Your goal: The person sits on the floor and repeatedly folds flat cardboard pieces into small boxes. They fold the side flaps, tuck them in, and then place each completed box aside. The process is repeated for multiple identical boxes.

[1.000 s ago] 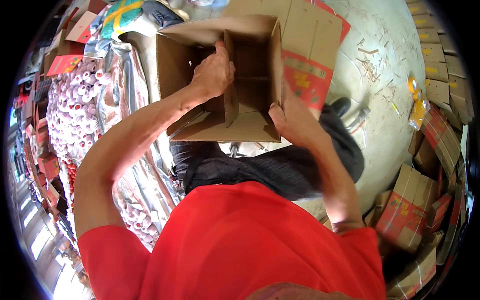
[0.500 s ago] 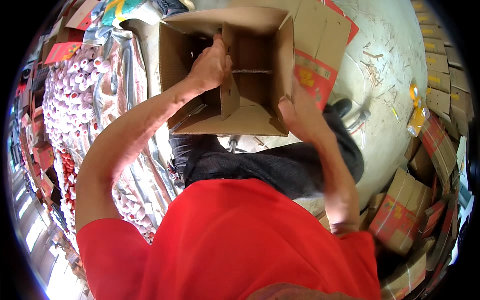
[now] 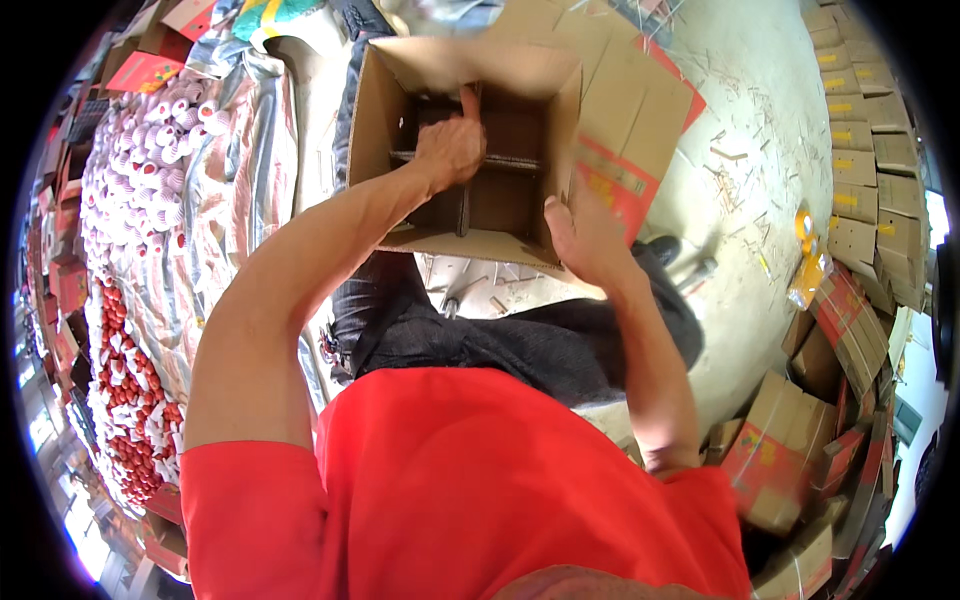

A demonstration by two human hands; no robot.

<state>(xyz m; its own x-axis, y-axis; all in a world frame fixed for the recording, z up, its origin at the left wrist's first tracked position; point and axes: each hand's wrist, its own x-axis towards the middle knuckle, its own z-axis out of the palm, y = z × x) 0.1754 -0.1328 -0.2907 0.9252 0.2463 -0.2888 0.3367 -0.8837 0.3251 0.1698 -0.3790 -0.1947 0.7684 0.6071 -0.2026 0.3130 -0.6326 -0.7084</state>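
An open cardboard box (image 3: 368,130) is in front of me, above my legs. Crossed cardboard dividers (image 3: 515,161) sit down inside it and split it into compartments. My left hand (image 3: 452,148) reaches into the box over the middle of the dividers. Its index finger stretches along the upright divider while the other fingers curl at it; their tips are partly hidden. At the right wall, my right hand (image 3: 585,235) grips the box, with the thumb on the inner side and the fingers outside.
Fruit in pale foam nets (image 3: 140,175) and bare red fruit (image 3: 125,400) are heaped at left beside a silvery sheet (image 3: 250,170). Flattened red-and-brown cartons (image 3: 635,110) lie behind the box. Folded cartons (image 3: 780,450) and a tape roll (image 3: 803,225) are at right.
The divider that stood tilted and raised is now lower and squarely crossed in the box. My left hand has moved right and down with it. The box has turned and shifted slightly.
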